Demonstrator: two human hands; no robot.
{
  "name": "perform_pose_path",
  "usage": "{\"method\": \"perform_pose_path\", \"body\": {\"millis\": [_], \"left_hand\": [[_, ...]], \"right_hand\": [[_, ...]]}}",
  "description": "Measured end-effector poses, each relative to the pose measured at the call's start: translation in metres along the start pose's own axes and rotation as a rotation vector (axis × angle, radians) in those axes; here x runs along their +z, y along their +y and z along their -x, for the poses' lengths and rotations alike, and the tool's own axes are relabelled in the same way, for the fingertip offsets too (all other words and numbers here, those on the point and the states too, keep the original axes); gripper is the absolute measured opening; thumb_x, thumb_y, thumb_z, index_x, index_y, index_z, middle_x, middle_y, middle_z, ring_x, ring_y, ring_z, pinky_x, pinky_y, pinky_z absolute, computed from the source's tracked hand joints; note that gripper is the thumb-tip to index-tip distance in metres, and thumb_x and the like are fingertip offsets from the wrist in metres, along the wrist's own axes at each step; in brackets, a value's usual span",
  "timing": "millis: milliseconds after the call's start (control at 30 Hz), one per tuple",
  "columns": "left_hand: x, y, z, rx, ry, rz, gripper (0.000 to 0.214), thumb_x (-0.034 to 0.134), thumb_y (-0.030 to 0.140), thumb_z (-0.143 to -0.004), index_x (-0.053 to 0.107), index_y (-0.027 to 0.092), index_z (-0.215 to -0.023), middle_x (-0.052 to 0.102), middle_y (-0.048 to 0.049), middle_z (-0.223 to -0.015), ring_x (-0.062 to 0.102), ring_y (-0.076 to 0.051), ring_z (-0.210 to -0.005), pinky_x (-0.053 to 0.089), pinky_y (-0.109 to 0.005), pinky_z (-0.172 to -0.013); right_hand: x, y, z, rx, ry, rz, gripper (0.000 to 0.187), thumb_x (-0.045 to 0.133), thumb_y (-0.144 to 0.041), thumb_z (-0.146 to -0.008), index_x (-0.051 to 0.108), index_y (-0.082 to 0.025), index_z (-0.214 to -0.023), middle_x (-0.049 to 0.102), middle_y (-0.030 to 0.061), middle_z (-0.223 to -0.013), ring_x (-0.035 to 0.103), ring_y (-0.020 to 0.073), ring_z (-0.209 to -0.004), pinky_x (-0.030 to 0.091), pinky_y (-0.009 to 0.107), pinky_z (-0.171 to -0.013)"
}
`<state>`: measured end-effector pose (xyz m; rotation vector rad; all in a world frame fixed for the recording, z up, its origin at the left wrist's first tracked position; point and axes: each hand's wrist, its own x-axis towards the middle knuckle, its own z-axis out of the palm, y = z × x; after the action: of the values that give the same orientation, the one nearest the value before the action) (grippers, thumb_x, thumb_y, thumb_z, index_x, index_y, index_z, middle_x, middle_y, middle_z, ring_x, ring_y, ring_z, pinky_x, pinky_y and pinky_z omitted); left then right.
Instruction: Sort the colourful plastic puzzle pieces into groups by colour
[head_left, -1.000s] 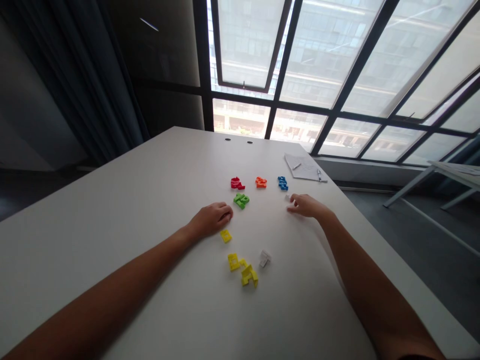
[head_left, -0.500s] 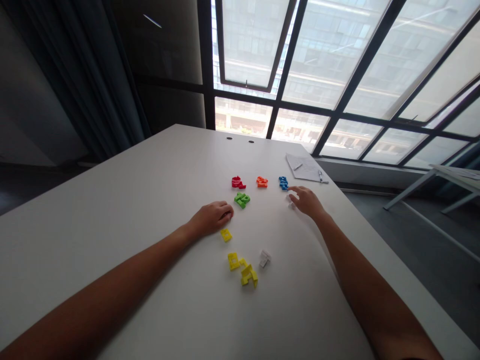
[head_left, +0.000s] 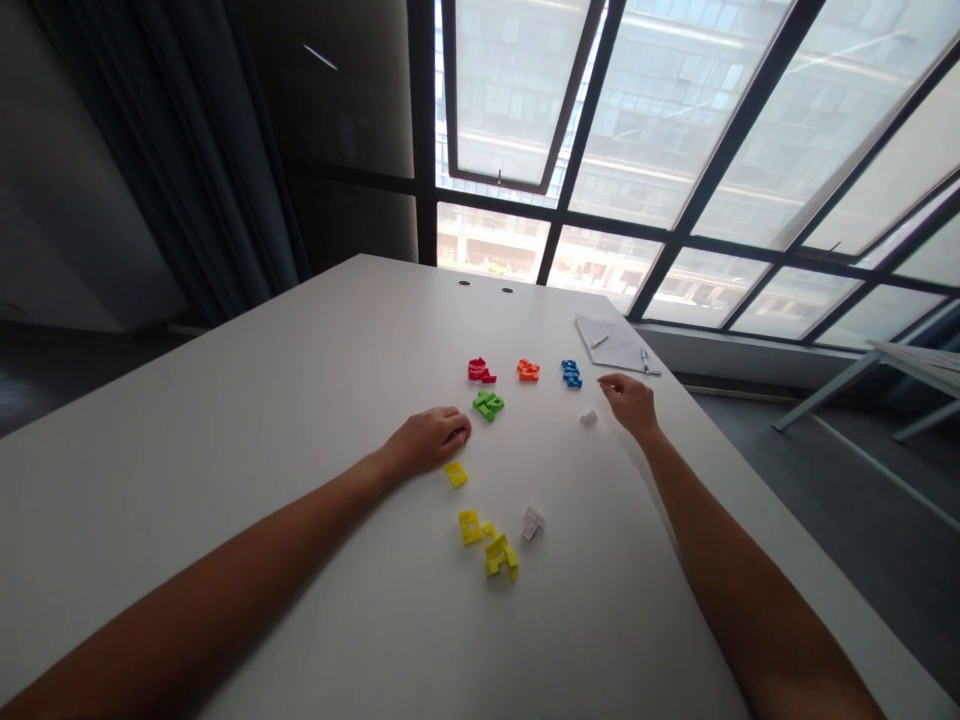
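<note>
Resting on the white tabletop [head_left: 322,360], left hand [head_left: 433,438] curls, perhaps to steady the arm; cannot tell its grip, palm hidden; green plastic pieces [head_left: 488,406] lie just past its fingertips, yellow plastic piece [head_left: 456,474] just nearer the wearer; right hand [head_left: 631,402] bends its fingers, no piece visible, cannot tell whether pressed together; white plastic piece [head_left: 589,418] and blue plastic pieces [head_left: 571,374] lie near its fingertips; colours grouped, presumably to keep them distinct.

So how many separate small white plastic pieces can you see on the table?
2: one small white plastic piece near the right hand, and a second white piece beside the nearest yellow plastic pieces. The hands could hide more.
</note>
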<state>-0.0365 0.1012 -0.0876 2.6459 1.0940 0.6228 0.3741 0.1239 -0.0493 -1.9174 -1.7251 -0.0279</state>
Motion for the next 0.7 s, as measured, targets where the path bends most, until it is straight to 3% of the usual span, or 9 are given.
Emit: {"method": "perform_pose_path", "body": {"millis": [167, 233, 400, 700], "left_hand": [[0.0, 0.0, 0.0, -0.014, -0.003, -0.001, 0.025, 0.043, 0.033, -0.096, 0.067, 0.026, -0.094, 0.068, -0.0033, -0.098, 0.063, -0.019, -0.091, 0.047, -0.028, -0.077], [0.0, -0.001, 0.0, -0.018, -0.009, -0.002, 0.024, 0.043, 0.032, -0.097, 0.066, 0.026, -0.094, 0.068, -0.0025, -0.098, 0.062, -0.019, -0.091, 0.046, -0.028, -0.076], [0.0, -0.001, 0.0, -0.02, -0.024, 0.002, 0.021, 0.045, 0.031, -0.096, 0.065, 0.027, -0.093, 0.068, -0.0013, -0.099, 0.062, -0.019, -0.092, 0.045, -0.028, -0.077], [-0.002, 0.0, 0.0, -0.022, -0.027, 0.0, 0.021, 0.044, 0.031, -0.096, 0.064, 0.026, -0.093, 0.067, -0.0017, -0.098, 0.062, -0.019, -0.091, 0.045, -0.028, -0.077]], "right_hand": [[-0.015, 0.006, -0.003, 0.014, -0.117, -0.236, 0.039, 0.064, -0.033, -0.084, 0.069, -0.022, -0.121, 0.076, 0.0067, -0.1, 0.072, 0.021, -0.086, 0.054, 0.033, -0.082], [-0.016, 0.004, -0.002, 0.005, -0.171, -0.266, 0.036, 0.065, -0.032, -0.083, 0.07, -0.02, -0.116, 0.075, 0.0069, -0.098, 0.072, 0.0196, -0.082, 0.054, 0.032, -0.08], [-0.019, -0.011, 0.003, -0.053, -0.221, -0.138, 0.022, 0.069, -0.029, -0.079, 0.074, -0.018, -0.097, 0.076, 0.0056, -0.092, 0.072, 0.0199, -0.085, 0.053, 0.029, -0.081], [-0.016, -0.011, 0.006, -0.04, -0.253, -0.034, 0.016, 0.069, -0.026, -0.079, 0.072, -0.018, -0.093, 0.076, 0.0048, -0.09, 0.07, 0.0185, -0.084, 0.05, 0.025, -0.076]]}}
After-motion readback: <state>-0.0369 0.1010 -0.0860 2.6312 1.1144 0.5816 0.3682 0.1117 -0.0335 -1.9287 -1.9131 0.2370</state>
